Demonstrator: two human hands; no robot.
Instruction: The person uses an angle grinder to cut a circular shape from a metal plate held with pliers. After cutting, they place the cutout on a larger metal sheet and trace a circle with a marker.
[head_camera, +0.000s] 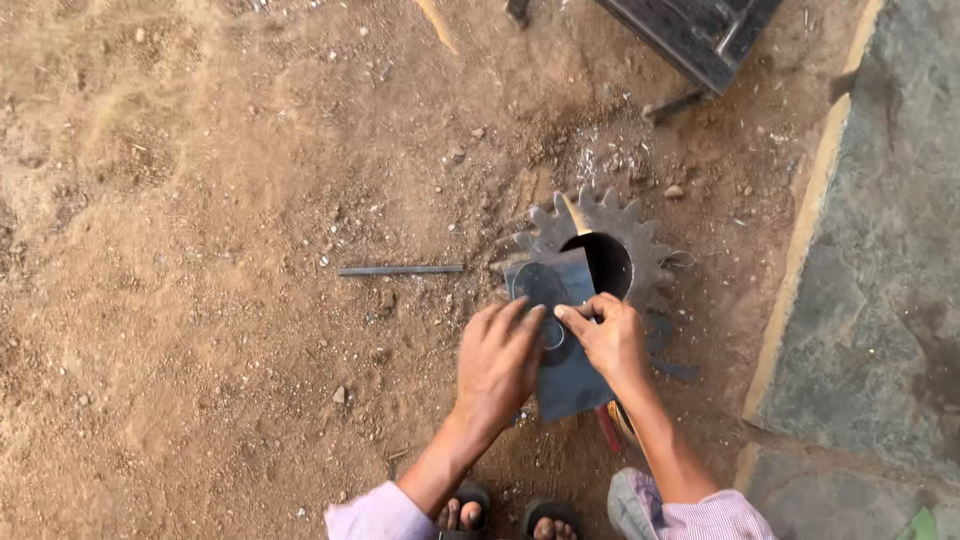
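At the bottom edge, around 6 o'clock, two sandalled feet (505, 517) stand on the dirt ground (200, 300), with pale striped sleeves at either side. Just above them, both hands press down on a dark sheet-metal plate (565, 375) lying flat near the centre. The left hand (497, 365) lies palm down with fingers spread across the plate's left part, not curled round anything. The right hand (612, 340), at 3 o'clock of the left, holds a small tool pinched between thumb and forefinger, its tip on the plate; what the tool is cannot be told. A red-handled tool (607, 428) pokes out beneath the plate at 5 o'clock. The plate's far end overlaps a large toothed sprocket wheel (640, 250) with a round hole. At 9 o'clock of the wheel lies a thin steel rod (400, 270). Farther, at 1 o'clock, a dark metal frame (700, 35) stands; a stone slab (880, 250) runs along 3 o'clock.
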